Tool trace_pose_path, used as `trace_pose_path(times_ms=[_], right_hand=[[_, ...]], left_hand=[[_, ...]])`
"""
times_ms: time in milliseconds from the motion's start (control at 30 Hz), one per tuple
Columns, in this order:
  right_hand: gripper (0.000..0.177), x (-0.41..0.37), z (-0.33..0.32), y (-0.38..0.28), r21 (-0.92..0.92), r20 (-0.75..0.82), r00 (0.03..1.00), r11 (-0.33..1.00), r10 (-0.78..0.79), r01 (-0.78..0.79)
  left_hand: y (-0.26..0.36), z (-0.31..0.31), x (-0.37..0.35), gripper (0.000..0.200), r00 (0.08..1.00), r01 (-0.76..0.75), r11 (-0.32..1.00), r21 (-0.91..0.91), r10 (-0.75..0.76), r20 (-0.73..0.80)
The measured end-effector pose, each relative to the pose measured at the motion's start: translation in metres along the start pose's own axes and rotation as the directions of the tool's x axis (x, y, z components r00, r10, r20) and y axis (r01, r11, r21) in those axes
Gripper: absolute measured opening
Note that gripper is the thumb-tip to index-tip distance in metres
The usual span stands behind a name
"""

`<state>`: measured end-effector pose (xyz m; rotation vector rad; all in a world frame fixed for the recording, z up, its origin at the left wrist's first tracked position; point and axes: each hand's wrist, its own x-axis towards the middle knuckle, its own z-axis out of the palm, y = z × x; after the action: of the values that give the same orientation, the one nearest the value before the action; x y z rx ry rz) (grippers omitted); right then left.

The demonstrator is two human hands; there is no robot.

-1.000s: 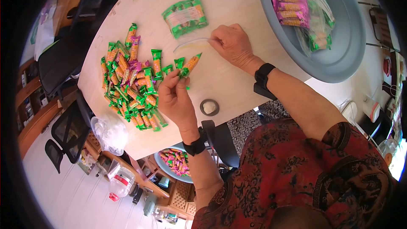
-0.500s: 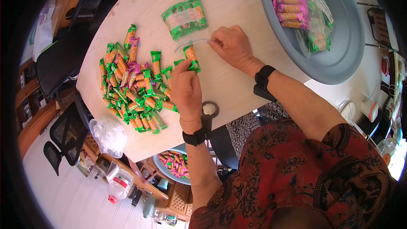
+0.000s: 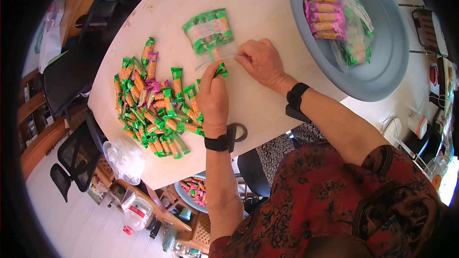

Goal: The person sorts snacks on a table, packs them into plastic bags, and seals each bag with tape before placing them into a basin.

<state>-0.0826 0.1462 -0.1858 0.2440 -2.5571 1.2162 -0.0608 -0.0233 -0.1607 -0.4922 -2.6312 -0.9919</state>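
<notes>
A clear plastic bag (image 3: 209,29) with several green snack packets and a white label lies flat on the table, its mouth facing me. My right hand (image 3: 261,64) pinches the right end of the bag's mouth. A single green-and-orange wrapped snack stick (image 3: 221,70) is in my left hand (image 3: 214,96), its far part inside the bag's opening. The fingers of that hand are closed around the near end and hide some of it. Left of my left hand is a heap of wrapped snack sticks (image 3: 146,110), mostly green with a few pink.
A blue-grey basin (image 3: 389,67) at the right holds filled bags with pink and green packets. A roll of tape (image 3: 241,132) lies by my left wrist. A white plastic bag (image 3: 125,162) hangs at the table's (image 3: 267,14) left edge, and another tub (image 3: 184,193) of packets stands below.
My left hand has moved the snack stick forward, from the bag's mouth to partly inside it. My right hand still holds the mouth's edge.
</notes>
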Motion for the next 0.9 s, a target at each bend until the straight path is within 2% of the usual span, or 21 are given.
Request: trace_pose_path(times_ms=[67,133,333,467,667,733,767,833,900], right_hand=[[0.019,0.000,0.000,0.000,0.001,0.002,1.000,1.000,0.000,0.000],[0.018,0.001,0.001,0.000,0.025,-0.028,1.000,1.000,-0.001,0.002],[0.018,0.001,-0.001,-0.001,0.028,0.000,1.000,0.999,0.030,-0.030],[0.019,0.000,0.002,0.001,0.018,-0.023,1.000,1.000,0.019,-0.019],[0.018,0.000,0.002,0.001,0.002,-0.014,1.000,1.000,0.016,-0.015],[0.018,0.000,0.002,0.001,0.023,-0.011,1.000,0.999,0.023,-0.023],[0.018,0.000,0.002,0.000,0.025,-0.010,1.000,0.999,0.024,-0.024],[0.017,0.000,0.001,-0.001,0.034,0.002,0.999,0.999,0.033,-0.033],[0.018,0.001,0.000,-0.001,0.022,0.014,1.000,0.999,0.026,-0.026]], left_hand=[[0.000,0.003,0.007,0.012,0.998,0.056,0.997,-0.062,-0.058,-0.031],[-0.001,0.002,0.016,0.013,0.972,-0.220,0.958,0.184,0.231,-0.040],[0.000,0.003,0.015,0.015,0.965,-0.263,0.961,0.088,0.263,0.010],[-0.005,0.003,0.015,0.015,0.970,-0.242,0.968,0.062,0.242,0.006],[-0.007,0.010,0.020,0.013,0.983,-0.170,0.976,0.138,0.178,-0.051],[-0.001,0.010,0.025,0.012,0.988,-0.142,0.939,0.312,0.152,-0.007],[0.001,0.010,0.027,0.012,0.989,-0.142,0.939,0.313,0.151,-0.006],[0.004,0.012,0.034,0.012,0.990,-0.110,0.879,0.463,0.137,-0.027],[0.004,0.015,0.042,0.012,0.982,-0.118,0.861,0.494,0.175,-0.069]])
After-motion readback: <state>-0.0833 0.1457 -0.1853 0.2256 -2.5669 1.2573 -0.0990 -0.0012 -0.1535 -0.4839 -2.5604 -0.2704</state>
